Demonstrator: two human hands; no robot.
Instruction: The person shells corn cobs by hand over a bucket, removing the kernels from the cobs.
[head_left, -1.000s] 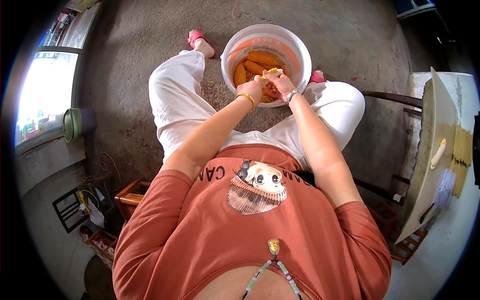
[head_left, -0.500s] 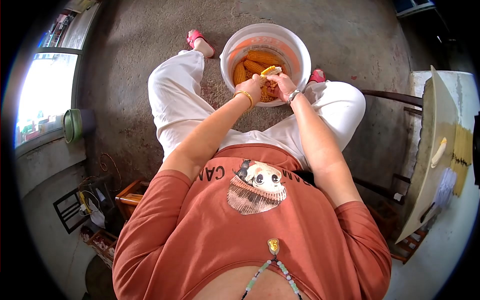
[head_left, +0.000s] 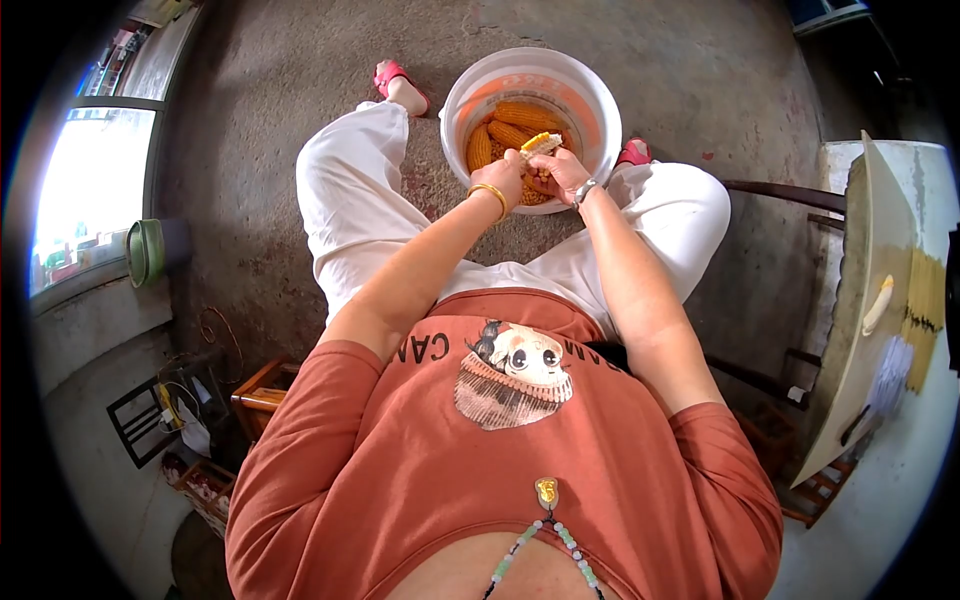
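With both hands I hold one corn cob [head_left: 540, 145] above the mouth of the white bucket [head_left: 605, 95]. The fingers of my left hand [head_left: 508, 178] are closed at the lower left end of this cob, and the fingers of my right hand [head_left: 565, 172] are closed about its lower right side. The upper part of the cob comes out beyond the fingers: yellow kernels are on it, and beside them is a bare whitish part. Exactly how each fingertip presses, I cannot tell, because the hands hide it.

Inside the bucket, whole yellow corn cobs [head_left: 522, 112] lie together, and loose kernels [head_left: 534, 198] are below them. My two hands cover a part of these contents from my view. The bucket stands on the grey floor [head_left: 720, 60] between my legs in white trousers [head_left: 350, 170]. A pink slipper [head_left: 398, 72] is to the left of it and another pink slipper [head_left: 634, 153] is near its right side.

At the far right, a pale yellow-and-white piece [head_left: 878, 306] lies on a board [head_left: 868, 230].

The bucket has orange printing, too small to read. On my rust-coloured shirt [head_left: 450, 500] I can read the black letters "CA" at left; folds hide others.
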